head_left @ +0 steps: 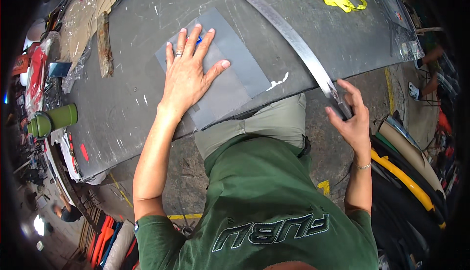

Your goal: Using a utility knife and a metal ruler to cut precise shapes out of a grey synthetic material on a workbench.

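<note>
Apparent positioning step: left hand (190, 74), open, rests on gray sheet (241, 64) at near edge of bench (132, 110); right hand (356, 118) grips metal strip (293, 39); alignment likely required.

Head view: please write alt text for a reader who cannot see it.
A person's left hand lies flat, fingers spread, on grey sheeting on a dark worktable; the right hand holds the near end of a long metal strip. A yellow measuring tape lies beyond.
</note>
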